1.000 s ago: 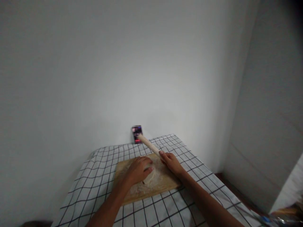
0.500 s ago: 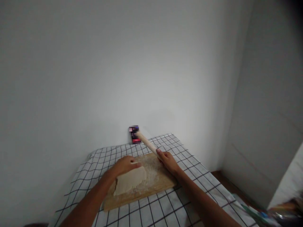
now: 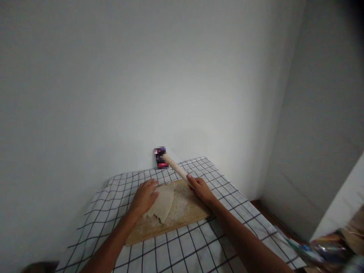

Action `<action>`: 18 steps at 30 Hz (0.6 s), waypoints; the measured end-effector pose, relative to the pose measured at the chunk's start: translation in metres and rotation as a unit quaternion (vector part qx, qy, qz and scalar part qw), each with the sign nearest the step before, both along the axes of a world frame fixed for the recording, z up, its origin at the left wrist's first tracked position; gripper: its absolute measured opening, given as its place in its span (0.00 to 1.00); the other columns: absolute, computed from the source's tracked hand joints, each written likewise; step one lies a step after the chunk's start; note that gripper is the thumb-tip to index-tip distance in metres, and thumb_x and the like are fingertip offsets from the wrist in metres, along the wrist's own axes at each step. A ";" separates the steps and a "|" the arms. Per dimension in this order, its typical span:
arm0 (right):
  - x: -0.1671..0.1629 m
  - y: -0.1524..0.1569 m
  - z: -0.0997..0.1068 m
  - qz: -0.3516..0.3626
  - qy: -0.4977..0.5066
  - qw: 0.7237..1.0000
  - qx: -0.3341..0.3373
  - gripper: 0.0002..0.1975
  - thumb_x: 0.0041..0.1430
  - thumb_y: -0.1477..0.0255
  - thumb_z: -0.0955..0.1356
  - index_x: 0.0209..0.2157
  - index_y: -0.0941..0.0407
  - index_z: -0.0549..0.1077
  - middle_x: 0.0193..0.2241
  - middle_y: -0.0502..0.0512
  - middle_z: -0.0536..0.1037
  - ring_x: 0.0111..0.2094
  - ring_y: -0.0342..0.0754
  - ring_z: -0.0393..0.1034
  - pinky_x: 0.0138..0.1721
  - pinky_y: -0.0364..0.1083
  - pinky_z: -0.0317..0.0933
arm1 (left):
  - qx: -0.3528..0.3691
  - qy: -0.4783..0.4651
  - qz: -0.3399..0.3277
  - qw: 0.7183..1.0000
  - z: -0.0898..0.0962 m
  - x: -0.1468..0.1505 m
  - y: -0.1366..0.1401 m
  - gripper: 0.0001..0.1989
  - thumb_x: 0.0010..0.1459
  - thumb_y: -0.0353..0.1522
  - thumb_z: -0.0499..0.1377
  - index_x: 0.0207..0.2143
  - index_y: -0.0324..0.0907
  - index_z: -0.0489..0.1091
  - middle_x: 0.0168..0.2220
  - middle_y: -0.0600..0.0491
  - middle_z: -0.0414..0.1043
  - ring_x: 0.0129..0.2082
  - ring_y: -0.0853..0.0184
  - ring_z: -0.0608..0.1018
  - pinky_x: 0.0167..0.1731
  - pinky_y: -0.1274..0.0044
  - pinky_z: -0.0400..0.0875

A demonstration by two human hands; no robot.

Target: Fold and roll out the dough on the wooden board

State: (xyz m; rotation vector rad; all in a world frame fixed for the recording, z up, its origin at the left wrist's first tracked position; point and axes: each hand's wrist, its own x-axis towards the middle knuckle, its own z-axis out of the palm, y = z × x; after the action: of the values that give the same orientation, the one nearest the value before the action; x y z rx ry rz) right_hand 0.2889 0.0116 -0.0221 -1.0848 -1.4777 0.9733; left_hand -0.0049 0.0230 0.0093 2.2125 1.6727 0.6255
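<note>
A flat sheet of pale dough lies on a floured wooden board, its near edge ragged. My left hand rests on the left part of the dough, fingers stretched out and thumb apart, covering some of it. In my right hand is a wooden rolling pin, gripped near its lower end. The pin slants up and away to the left, raised off the dough, and its far end overlaps a blurred-out dark item in view.
A white cloth with black grid lines covers the table. The pixelated dark and red item stands at the back edge against the white wall. Colourful packages lie low at the right.
The dough sheet has turned on the board, its ragged edge now facing me. My left hand has shifted left and its fingers have straightened. The right hand still holds the rolling pin aloft.
</note>
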 end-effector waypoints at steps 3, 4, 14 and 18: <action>0.001 -0.002 0.002 -0.002 -0.011 1.000 0.005 0.41 0.59 0.26 0.58 0.21 0.50 0.62 0.17 0.46 0.59 0.22 0.44 0.53 0.24 0.46 0.45 | 0.018 0.042 -0.085 0.995 -0.013 -0.002 -0.015 0.27 0.68 0.40 0.57 0.68 0.50 0.75 0.74 0.50 0.68 0.77 0.55 0.64 0.79 0.61 0.53; 0.001 -0.002 0.003 -0.001 -0.014 1.000 0.005 0.41 0.59 0.26 0.58 0.21 0.50 0.62 0.17 0.46 0.59 0.22 0.44 0.53 0.24 0.46 0.45 | -0.001 0.033 -0.106 0.994 -0.016 -0.003 -0.019 0.28 0.69 0.42 0.57 0.69 0.52 0.74 0.76 0.52 0.64 0.78 0.56 0.62 0.79 0.62 0.51; -0.001 -0.010 0.008 -0.006 -0.026 1.000 0.009 0.39 0.61 0.29 0.59 0.21 0.50 0.60 0.18 0.46 0.57 0.22 0.44 0.51 0.25 0.47 0.44 | -0.079 -0.001 -0.122 0.989 -0.014 -0.005 -0.018 0.33 0.68 0.44 0.60 0.74 0.52 0.68 0.80 0.52 0.54 0.81 0.56 0.54 0.81 0.62 0.45; -0.002 -0.012 0.012 -0.011 -0.032 0.999 0.009 0.39 0.61 0.28 0.58 0.21 0.50 0.61 0.17 0.47 0.58 0.22 0.45 0.53 0.25 0.47 0.45 | -0.066 0.019 -0.119 0.991 -0.016 -0.004 -0.016 0.30 0.71 0.39 0.55 0.74 0.53 0.67 0.80 0.54 0.54 0.82 0.60 0.52 0.81 0.60 0.42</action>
State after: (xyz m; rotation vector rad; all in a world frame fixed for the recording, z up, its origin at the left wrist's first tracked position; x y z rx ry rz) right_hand 0.2869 -0.0007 -0.0105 -1.1271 -1.5205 0.9150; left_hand -0.0085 0.0068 -0.0070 2.2919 1.3930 0.4025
